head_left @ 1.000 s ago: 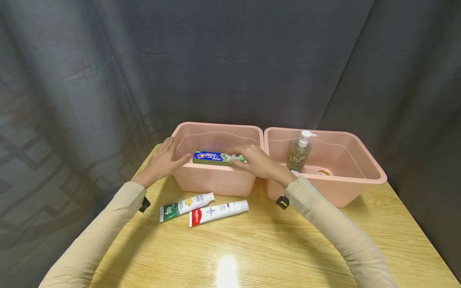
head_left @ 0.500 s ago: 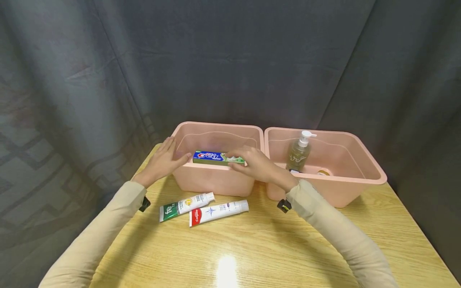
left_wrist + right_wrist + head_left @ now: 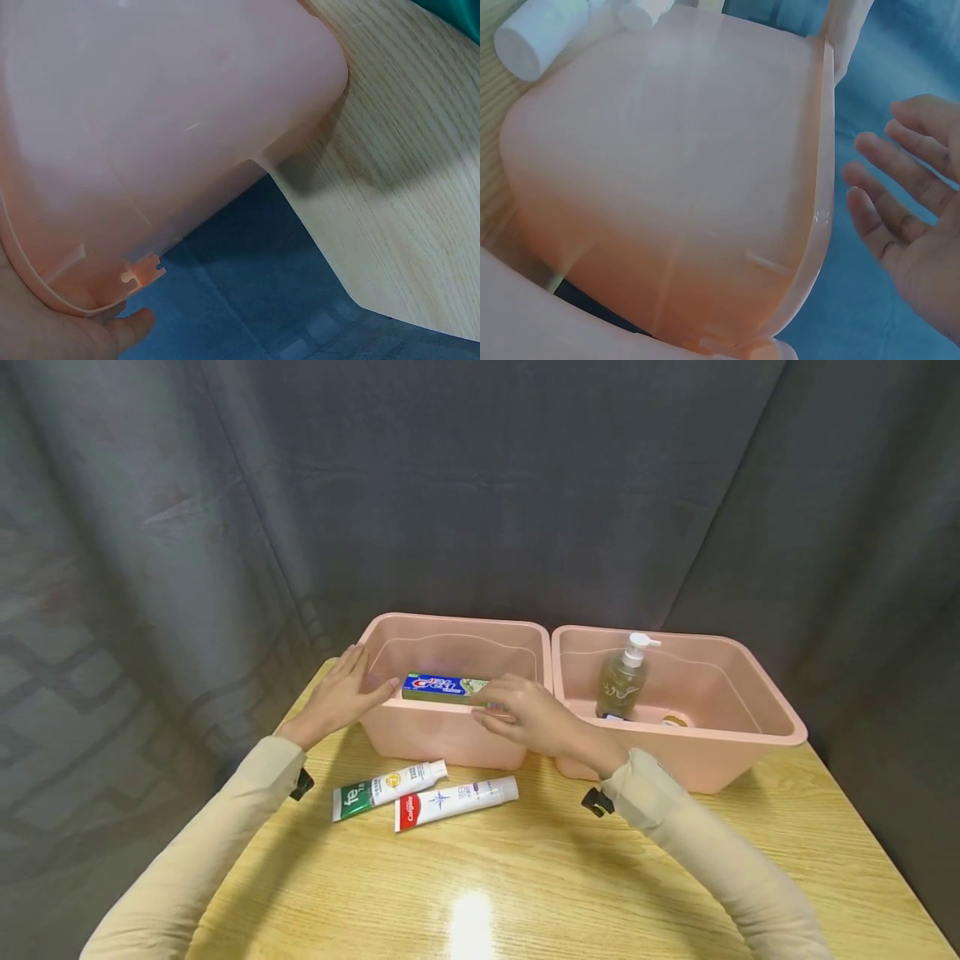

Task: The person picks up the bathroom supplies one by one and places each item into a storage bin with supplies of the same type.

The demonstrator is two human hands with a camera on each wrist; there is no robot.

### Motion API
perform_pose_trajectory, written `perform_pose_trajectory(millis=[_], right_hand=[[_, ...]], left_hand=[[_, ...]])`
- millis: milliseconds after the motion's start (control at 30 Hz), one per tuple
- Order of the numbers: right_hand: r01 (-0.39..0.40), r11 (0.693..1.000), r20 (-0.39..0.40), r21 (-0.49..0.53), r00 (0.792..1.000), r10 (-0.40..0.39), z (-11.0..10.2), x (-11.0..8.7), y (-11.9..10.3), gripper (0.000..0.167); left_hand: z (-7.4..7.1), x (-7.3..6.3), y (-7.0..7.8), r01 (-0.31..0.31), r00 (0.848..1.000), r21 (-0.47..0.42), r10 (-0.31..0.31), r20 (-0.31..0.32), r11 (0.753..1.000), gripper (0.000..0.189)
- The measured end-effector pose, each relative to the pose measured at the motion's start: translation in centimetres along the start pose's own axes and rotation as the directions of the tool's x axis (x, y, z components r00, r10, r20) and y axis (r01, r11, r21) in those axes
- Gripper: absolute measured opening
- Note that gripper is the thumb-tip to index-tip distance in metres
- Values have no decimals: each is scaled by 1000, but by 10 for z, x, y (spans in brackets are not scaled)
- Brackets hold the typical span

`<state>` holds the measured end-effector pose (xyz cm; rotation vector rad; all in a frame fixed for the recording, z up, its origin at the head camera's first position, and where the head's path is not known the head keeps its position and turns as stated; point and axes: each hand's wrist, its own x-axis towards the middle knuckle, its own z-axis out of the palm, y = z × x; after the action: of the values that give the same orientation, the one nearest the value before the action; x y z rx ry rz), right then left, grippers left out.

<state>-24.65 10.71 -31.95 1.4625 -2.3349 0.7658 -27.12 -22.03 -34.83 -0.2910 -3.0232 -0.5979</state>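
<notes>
A blue and green toothpaste box (image 3: 438,687) lies lengthwise inside the left pink bin (image 3: 442,735), close behind its front rim. My right hand (image 3: 528,714) hovers at that rim and covers the box's right end in the head view. In the right wrist view the same hand (image 3: 922,202) has loosely bent fingers, apart from the rim, with nothing between them. My left hand (image 3: 333,702) rests on the bin's front left corner, fingers spread along the side rim and thumb stretched over the front. Its fingers (image 3: 133,330) show past the rim in the left wrist view.
Two toothpaste tubes, one green and white (image 3: 390,788) and one red and white (image 3: 455,803), lie on the wooden table (image 3: 375,893) before the left bin. A second pink bin (image 3: 712,747) stands alongside, holding a pump bottle (image 3: 621,683) and a small round item (image 3: 673,721).
My right hand has come off the toothpaste box and drawn slightly toward me and right, over the front rim. The box stays in the bin; my left hand has not moved.
</notes>
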Motion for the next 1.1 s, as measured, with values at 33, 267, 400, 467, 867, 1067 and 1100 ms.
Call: perform_pose_trajectory(millis=[33,267,400,467,867,1067,1100], right_hand=[[11,1000,-7,1,1000,-11,0,-1,-1,19],[61,998,-1,12,998,-61,2,-7,-7,20],[70,998,34,7,997,-70,4,-12,-8,22],[90,996,39,1,995,-90,6,-13,-8,22],[88,996,148,-31,985,-83,12,-23,-12,31],[41,999,220,-13,975,-38,16,-29,-12,32],[42,999,224,-13,974,-38,17,-29,-11,32]], left_hand=[[0,0,0,-2,1000,3,2,-2,1000,99],[0,1,1,-5,1000,4,5,-6,1000,100],[0,1,1,-1,1000,7,1,-6,1000,101],[0,0,0,1,1000,5,-1,-6,1000,100],[0,0,0,-4,1000,5,4,-5,1000,100],[1,0,0,-4,1000,4,4,-6,1000,100],[1,0,0,-4,1000,5,4,-7,1000,100]])
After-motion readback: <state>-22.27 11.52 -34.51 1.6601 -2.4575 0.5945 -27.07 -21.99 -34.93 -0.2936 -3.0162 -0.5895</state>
